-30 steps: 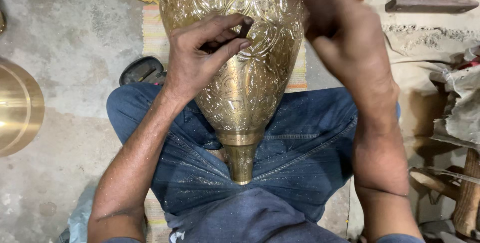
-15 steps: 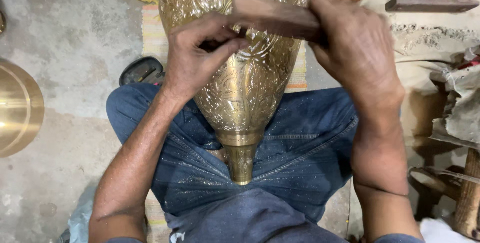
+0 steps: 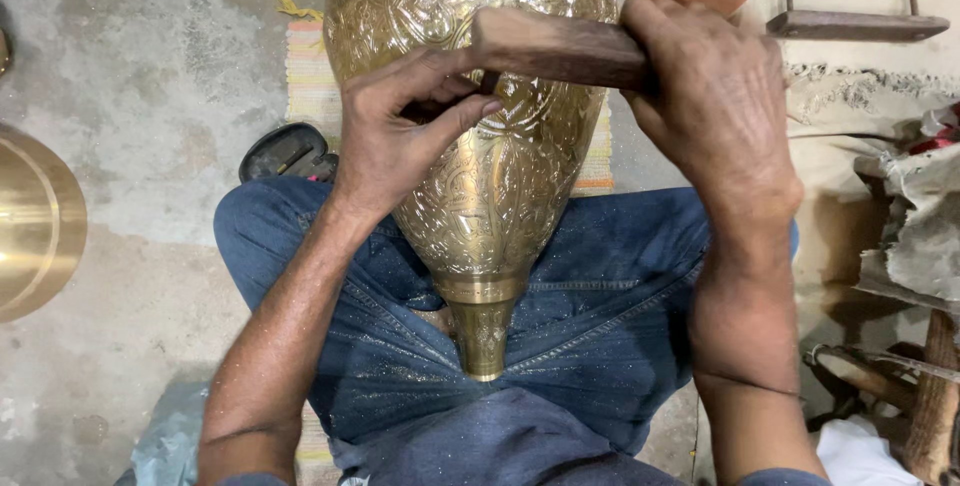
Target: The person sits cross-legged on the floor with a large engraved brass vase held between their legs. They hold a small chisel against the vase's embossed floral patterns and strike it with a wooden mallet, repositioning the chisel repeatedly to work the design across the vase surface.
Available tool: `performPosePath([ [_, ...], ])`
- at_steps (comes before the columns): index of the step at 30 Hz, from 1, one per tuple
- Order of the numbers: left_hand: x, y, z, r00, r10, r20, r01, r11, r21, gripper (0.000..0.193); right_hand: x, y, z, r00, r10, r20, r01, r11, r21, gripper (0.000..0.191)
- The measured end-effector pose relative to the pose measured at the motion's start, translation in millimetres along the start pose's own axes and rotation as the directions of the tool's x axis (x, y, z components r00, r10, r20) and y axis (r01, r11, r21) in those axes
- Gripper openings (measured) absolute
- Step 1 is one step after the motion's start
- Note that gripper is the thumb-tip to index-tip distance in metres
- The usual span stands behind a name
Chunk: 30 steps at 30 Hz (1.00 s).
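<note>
A large engraved brass vase (image 3: 490, 176) lies across my lap, its narrow neck pointing toward me. My left hand (image 3: 395, 131) rests on the vase's side and pinches a small dark chisel against the metal. My right hand (image 3: 715, 106) grips a wooden mallet (image 3: 555, 46), whose block-shaped head sits over the top of the chisel. I sit cross-legged in blue jeans (image 3: 590, 326) dusted with brass filings.
A round brass dish (image 3: 35, 221) lies on the concrete floor at the left. A striped mat (image 3: 310, 76) and a dark sandal (image 3: 285, 151) lie beyond my left knee. Wooden pieces, cloth and tools (image 3: 900, 246) crowd the right side.
My right hand has swung the wooden mallet down from above the vase until its head meets the chisel. My left hand and the vase stay in place.
</note>
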State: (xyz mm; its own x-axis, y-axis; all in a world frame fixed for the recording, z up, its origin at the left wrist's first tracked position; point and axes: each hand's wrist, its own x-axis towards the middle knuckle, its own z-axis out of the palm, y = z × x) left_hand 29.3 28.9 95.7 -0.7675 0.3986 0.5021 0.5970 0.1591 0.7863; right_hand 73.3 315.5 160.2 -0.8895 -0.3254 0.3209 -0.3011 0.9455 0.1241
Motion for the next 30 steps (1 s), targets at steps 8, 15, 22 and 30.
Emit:
performPosePath([
  [8,-4.8,-55.7,-36.7,0.72,-0.295,-0.628,-0.141,0.824,-0.548,0.033,4.9,16.3,87.9,0.864,0.445,-0.235,-0.142,0.663,0.735,0.03],
  [15,-43.3,-115.5,-51.2,0.568,-0.63,-0.53,0.011,0.649,-0.761,0.034,2.0,35.2,133.9,0.77,0.638,-0.023,-0.308,0.402,0.862,0.025],
  [22,-51.2,-128.9,-44.6,0.558,-0.661,-0.501,0.028,0.619,-0.785,0.034,-1.7,31.2,145.5,0.761,0.647,-0.044,-0.336,0.451,0.827,0.016],
  [30,-30.6,-74.4,-37.5,0.729,-0.35,-0.588,0.036,0.878,-0.478,0.03,9.1,28.1,139.4,0.728,0.685,0.006,-0.379,0.396,0.836,0.029],
])
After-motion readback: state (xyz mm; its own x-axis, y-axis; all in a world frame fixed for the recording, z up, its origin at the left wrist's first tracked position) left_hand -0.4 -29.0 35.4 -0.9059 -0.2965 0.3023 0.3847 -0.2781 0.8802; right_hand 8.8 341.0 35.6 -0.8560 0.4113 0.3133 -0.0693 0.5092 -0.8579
